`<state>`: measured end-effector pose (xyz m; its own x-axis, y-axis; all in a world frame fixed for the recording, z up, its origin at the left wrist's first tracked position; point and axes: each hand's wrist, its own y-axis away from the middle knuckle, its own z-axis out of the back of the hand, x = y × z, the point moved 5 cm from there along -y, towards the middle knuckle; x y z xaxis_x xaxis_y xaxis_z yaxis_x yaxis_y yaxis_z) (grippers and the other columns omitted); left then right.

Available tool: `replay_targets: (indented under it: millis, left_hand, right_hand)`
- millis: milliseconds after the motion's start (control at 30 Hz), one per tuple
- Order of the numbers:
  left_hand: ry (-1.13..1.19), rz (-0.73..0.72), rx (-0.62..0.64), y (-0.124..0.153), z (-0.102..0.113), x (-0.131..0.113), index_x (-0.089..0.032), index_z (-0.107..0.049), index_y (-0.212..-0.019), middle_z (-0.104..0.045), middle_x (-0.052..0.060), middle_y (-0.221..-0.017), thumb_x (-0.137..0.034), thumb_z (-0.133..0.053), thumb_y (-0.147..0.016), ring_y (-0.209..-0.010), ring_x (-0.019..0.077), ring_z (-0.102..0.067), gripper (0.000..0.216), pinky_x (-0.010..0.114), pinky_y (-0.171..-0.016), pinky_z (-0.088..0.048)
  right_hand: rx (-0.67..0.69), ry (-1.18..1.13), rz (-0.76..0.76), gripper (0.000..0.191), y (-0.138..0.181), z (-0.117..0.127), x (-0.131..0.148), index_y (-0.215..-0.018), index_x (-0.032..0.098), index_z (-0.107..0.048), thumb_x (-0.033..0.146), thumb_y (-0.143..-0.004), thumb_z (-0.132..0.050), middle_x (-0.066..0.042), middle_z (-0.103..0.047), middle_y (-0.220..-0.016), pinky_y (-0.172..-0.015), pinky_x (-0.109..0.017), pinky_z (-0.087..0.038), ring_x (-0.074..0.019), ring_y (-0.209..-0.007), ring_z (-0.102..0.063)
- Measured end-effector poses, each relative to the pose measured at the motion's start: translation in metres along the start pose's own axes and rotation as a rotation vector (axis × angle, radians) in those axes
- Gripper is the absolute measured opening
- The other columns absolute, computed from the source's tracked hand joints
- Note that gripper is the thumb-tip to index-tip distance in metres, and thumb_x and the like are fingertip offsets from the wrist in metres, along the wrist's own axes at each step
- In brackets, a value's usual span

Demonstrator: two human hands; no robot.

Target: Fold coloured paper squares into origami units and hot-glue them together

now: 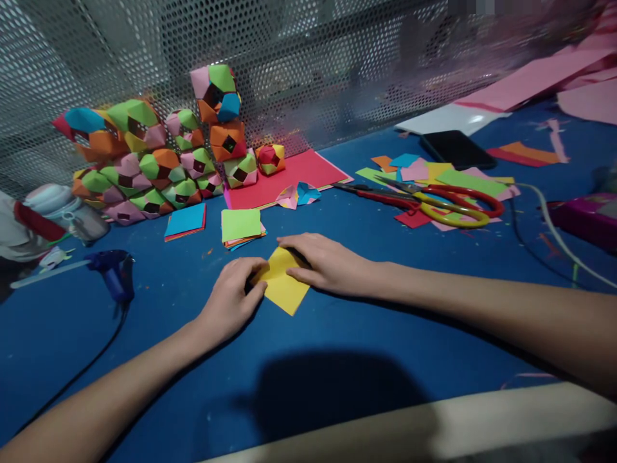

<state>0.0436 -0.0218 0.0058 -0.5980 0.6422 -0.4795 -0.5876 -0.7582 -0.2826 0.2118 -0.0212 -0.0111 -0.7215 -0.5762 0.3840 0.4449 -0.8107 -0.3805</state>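
Yellow paper square (284, 286) lies flat on the blue worktop (337, 334), near the front middle, tilted so one corner points toward the camera, both hands on it. Judged as thin craft paper: very light, limp, creases easily and tears if tugged, slides readily on the smooth top, so it wants pinning with flat pads and lifting by a corner or edge, not a squeeze in the middle. Left hand (231, 302) comes in from lower left, forearm low over the worktop, wrist straight, fingers (253, 273) curled and closed onto the square's left corner (looks like a pinch; the thumb is hidden underneath, so exact contact is unclear). Right hand (322, 263) reaches in from the right with a long forearm laid across the worktop, palm down, its fingers stretched out side by side and resting flat on the square's upper right part, pressing, not gripping. Just behind the hands sit a green-topped paper stack (240, 225) and a blue-topped paper stack (186, 220). Further back: a red sheet (294, 173), a small pink and blue folded piece (297, 194), and a pile of multicoloured folded paper cubes (154, 167) against a perforated metal screen (289, 64). Right of centre lie red and yellow scissors (434, 202) over paper scraps, with a dark phone (456, 149) behind. A blue glue gun (113, 273) is at the left, well apart.
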Motion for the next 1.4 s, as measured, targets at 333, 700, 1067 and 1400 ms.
replay_targets:
  millis: [333, 700, 1067, 1400]
  left_hand:
    - [0.820, 0.358, -0.764, -0.025, 0.059, 0.061, -0.018, -0.049, -0.085, -0.050, -0.002, -0.075, -0.012, -0.057, -0.060, -0.058, 0.0068, -0.047, 0.027, 0.017, -0.050, -0.035]
    - [0.846, 0.316, -0.662, -0.024, 0.054, 0.050, -0.016, -0.053, -0.078, -0.050, -0.003, -0.067, -0.011, -0.059, -0.060, -0.055, 0.0071, -0.044, 0.020, 0.019, -0.050, -0.033]
    - [0.759, 0.299, -0.546, -0.016, 0.042, 0.046, -0.017, -0.055, -0.082, -0.053, -0.001, -0.075, -0.015, -0.060, -0.067, -0.061, 0.0086, -0.047, 0.016, 0.020, -0.054, -0.037]
    - [0.727, 0.381, -0.364, -0.013, 0.022, 0.048, -0.017, -0.056, -0.085, -0.055, 0.000, -0.081, -0.018, -0.060, -0.068, -0.065, 0.0096, -0.049, 0.018, 0.020, -0.055, -0.039]
  right_hand:
    - [0.347, -0.125, 0.472, 0.074, 0.030, -0.026, 0.095, -0.141, 0.015, -0.033, 0.060, -0.083, -0.044, -0.009, -0.033, -0.145, -0.113, -0.039, -0.020, -0.0212, -0.136, -0.025]
    - [0.119, 0.479, -0.210, 0.065, 0.001, 0.028, -0.026, -0.114, -0.001, -0.057, 0.056, -0.090, -0.035, -0.028, -0.051, -0.124, -0.101, -0.054, -0.027, -0.0379, -0.121, -0.043]
    - [0.309, 0.072, 0.209, 0.058, -0.026, -0.020, 0.019, -0.136, 0.019, -0.039, 0.056, -0.092, -0.030, -0.010, -0.037, -0.143, -0.109, -0.048, -0.022, -0.0239, -0.134, -0.029]
    - [0.137, 0.321, -0.080, 0.066, -0.024, -0.002, -0.039, -0.135, 0.007, -0.039, 0.055, -0.090, -0.032, -0.019, -0.032, -0.144, -0.107, -0.048, -0.025, -0.0295, -0.134, -0.027]
